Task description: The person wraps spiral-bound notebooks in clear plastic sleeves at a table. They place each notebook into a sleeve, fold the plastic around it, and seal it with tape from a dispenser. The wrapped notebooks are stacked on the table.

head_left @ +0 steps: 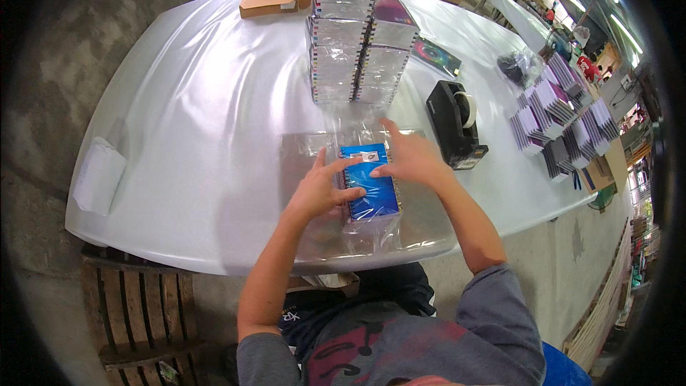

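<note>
A blue spiral-bound notebook (375,199), seemingly the top of a small stack, lies in front of me on a clear plastic sheet (426,225). Plastic film stands out around its near and far ends. My left hand (319,190) comes in from the left with fingers spread, its fingertips and thumb resting on the notebook's cover. From the right, my right hand (416,156) reaches over the far right corner. Its thumb lies on the cover and its index finger stretches toward the film beyond. A black tape dispenser (444,125) stands just right of that hand.
Tall stacks of wrapped spiral notebooks (344,32) rise beyond my hands. A dark notebook (437,56) lies beside them, and a cardboard box (276,1) stands behind. Several notebook piles (550,111) occupy the table's right side. A white packet (100,175) lies at the left edge.
</note>
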A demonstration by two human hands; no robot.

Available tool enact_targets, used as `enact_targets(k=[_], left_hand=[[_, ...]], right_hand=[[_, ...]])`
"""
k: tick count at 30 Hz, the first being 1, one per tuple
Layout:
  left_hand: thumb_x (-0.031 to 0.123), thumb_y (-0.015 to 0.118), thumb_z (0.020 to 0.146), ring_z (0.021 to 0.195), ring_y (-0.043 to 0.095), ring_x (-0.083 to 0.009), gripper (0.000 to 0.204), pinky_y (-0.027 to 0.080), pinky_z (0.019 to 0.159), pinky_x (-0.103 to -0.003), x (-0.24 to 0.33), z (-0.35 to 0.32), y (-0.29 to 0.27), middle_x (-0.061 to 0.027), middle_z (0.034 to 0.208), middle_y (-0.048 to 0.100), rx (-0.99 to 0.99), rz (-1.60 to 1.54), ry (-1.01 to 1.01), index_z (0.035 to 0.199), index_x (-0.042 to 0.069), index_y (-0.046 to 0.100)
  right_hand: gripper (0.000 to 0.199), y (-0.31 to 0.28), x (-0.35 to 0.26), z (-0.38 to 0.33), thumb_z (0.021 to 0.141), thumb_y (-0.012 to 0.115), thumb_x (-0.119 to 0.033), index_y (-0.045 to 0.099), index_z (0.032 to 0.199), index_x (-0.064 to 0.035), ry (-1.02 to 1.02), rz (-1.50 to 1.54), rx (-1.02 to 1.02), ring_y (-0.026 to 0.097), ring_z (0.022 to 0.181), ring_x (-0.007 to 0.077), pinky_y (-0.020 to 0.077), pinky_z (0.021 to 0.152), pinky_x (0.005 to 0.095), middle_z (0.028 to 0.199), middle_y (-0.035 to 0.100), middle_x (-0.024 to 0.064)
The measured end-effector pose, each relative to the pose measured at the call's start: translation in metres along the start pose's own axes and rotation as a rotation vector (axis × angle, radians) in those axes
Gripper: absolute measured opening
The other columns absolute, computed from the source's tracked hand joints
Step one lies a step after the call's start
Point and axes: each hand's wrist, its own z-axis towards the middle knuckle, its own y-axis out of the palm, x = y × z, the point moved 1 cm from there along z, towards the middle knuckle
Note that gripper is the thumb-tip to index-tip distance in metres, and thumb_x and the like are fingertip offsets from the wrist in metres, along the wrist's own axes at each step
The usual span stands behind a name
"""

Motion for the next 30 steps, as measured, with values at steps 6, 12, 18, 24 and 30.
enact_targets(k=[6,12,18,24,30], left_hand=[[0.029,0.083,0.069,0.126,0.042,-0.0350,0.124,0.038,0.102,-0.035,0.013,-0.016,0.033,-0.0283,0.144,0.028,0.043,-0.342,-0.070,0.145,-0.004,-0.009],[0.029,0.083,0.068,0.137,0.024,-0.0320,0.128,0.023,0.111,-0.039,0.047,-0.055,0.040,-0.0234,0.152,0.008,0.398,-0.543,0.360,0.143,-0.003,-0.016],[0.025,0.082,0.067,0.140,0.017,-0.0341,0.125,0.020,0.112,-0.043,0.032,-0.060,0.058,-0.0229,0.153,0.003,0.541,-0.429,0.369,0.146,0.001,-0.011],[0.021,0.079,0.071,0.135,0.028,-0.0373,0.091,0.024,0.111,-0.044,0.028,-0.065,0.043,-0.0209,0.147,0.023,0.790,0.016,0.405,0.142,0.004,0.025],[0.019,0.080,0.069,0.119,0.049,-0.0308,0.051,0.035,0.102,-0.040,0.024,-0.061,0.020,-0.0089,0.125,0.055,0.678,0.328,0.639,0.115,0.013,0.060]], right_hand=[[0.078,0.061,0.032,-0.023,0.080,0.072,-0.037,0.034,0.136,0.0022,-0.098,1.008,-0.133,0.055,0.110,0.0224,0.0424,0.096,0.0354,0.122,0.055,0.0160],[0.101,0.058,-0.002,-0.050,0.074,0.076,-0.003,0.008,0.148,-0.0071,-0.375,1.465,0.208,0.048,0.119,0.0220,0.0402,0.100,0.0364,0.135,0.043,0.0134],[0.109,0.094,-0.004,-0.042,0.074,0.077,-0.007,-0.001,0.150,-0.0090,-0.428,1.281,0.255,0.040,0.128,0.0224,0.0340,0.105,0.0354,0.143,0.034,0.0141],[0.095,0.099,0.001,-0.046,0.073,0.076,-0.004,0.015,0.146,0.0000,-0.443,1.164,0.491,0.036,0.133,0.0251,0.0281,0.110,0.0366,0.147,0.031,0.0171],[0.071,0.090,0.001,-0.063,0.073,0.072,0.005,0.038,0.136,0.0023,-0.560,1.095,0.567,0.036,0.133,0.0275,0.0255,0.112,0.0385,0.140,0.041,0.0180]])
